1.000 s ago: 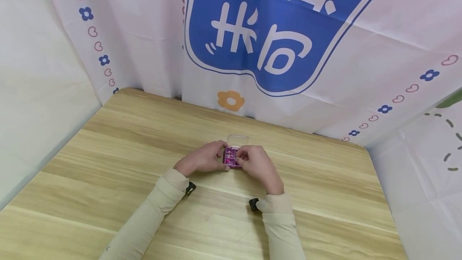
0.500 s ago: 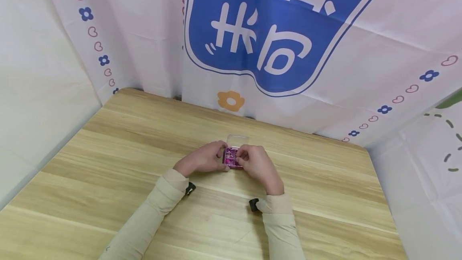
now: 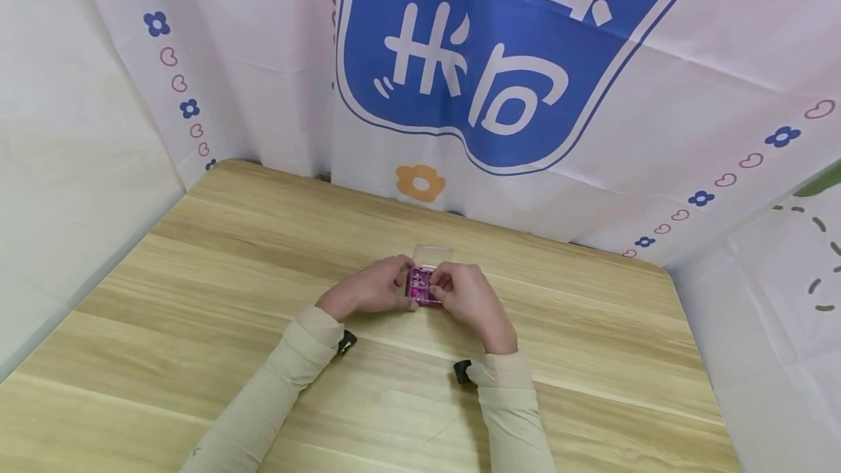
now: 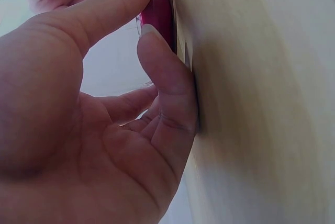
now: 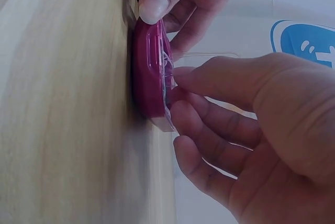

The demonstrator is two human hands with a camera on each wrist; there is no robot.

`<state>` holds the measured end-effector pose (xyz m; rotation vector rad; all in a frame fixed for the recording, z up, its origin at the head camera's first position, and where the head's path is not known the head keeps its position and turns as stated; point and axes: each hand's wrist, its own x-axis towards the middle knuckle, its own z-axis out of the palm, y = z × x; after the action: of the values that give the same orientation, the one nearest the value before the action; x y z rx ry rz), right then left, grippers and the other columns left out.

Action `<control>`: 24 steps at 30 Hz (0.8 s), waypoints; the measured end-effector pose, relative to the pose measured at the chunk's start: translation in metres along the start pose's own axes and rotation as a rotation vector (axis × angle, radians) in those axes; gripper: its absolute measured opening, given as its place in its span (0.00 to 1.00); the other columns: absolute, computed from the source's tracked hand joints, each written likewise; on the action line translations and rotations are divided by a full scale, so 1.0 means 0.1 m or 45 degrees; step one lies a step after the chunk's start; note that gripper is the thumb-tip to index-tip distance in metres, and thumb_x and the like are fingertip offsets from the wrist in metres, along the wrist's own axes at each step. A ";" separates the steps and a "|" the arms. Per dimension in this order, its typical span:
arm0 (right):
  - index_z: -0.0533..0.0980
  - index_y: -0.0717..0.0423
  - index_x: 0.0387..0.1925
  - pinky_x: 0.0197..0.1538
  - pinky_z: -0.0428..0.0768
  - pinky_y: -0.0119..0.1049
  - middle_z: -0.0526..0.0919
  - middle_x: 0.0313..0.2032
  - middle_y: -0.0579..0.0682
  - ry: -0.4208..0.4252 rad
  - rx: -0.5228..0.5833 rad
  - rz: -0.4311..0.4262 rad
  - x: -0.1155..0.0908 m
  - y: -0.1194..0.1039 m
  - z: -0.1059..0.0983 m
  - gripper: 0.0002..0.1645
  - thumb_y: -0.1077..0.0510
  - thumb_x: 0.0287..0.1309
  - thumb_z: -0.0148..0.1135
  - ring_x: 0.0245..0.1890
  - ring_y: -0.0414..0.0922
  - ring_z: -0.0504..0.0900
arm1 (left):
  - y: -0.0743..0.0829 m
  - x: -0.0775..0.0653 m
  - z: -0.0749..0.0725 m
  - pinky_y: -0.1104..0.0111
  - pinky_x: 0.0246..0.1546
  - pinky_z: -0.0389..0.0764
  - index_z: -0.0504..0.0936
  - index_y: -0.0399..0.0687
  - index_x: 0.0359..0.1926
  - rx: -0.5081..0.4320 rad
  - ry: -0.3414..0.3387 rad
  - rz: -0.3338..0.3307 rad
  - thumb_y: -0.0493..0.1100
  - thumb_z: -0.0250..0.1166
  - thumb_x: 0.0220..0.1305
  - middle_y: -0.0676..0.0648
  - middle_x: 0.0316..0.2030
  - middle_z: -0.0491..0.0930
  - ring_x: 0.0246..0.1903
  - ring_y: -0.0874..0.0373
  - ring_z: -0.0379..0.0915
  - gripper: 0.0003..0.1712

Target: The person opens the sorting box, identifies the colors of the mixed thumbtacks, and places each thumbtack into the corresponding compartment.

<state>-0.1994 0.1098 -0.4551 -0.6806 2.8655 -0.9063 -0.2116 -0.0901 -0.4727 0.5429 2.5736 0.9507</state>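
Note:
A small magenta compartment box with a clear lid swung up at its back lies on the table. My left hand holds its left side between thumb and fingers; the thumb presses the magenta side wall in the right wrist view. Over the right-hand compartments, my right hand has its thumb and index fingertips down at the opening. Those fingertips hide whatever may be between them. Small white and pink bits show in the left compartments, too small to make out. From the side, the magenta box wall looks rounded.
The wood-grain table runs back to a white printed cloth with a blue sign. A white side wall borders the left. Black wrist straps or mounts sit at both sleeve cuffs.
Both hands and the box stay in nearly the same place. The right fingertips shift only very slightly over the compartments.

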 end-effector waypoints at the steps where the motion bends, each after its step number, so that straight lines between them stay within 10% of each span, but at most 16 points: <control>1: 0.79 0.54 0.28 0.28 0.80 0.32 0.80 0.23 0.43 -0.001 0.002 0.006 0.00 0.00 0.00 0.03 0.63 0.52 0.67 0.23 0.37 0.76 | 0.00 0.00 0.00 0.63 0.35 0.76 0.63 0.42 0.63 -0.002 -0.001 0.001 0.52 0.74 0.47 0.46 0.38 0.74 0.33 0.56 0.70 0.45; 24: 0.80 0.54 0.31 0.33 0.81 0.35 0.81 0.27 0.44 0.034 0.035 0.109 -0.05 0.13 -0.12 0.04 0.62 0.51 0.68 0.27 0.38 0.77 | 0.01 0.00 -0.01 0.62 0.36 0.77 0.62 0.41 0.63 -0.002 -0.001 0.001 0.53 0.74 0.47 0.48 0.38 0.73 0.34 0.57 0.71 0.47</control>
<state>-0.2026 0.1278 -0.4525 -0.5431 2.8744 -0.9484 -0.2114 -0.0903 -0.4717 0.5433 2.5716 0.9527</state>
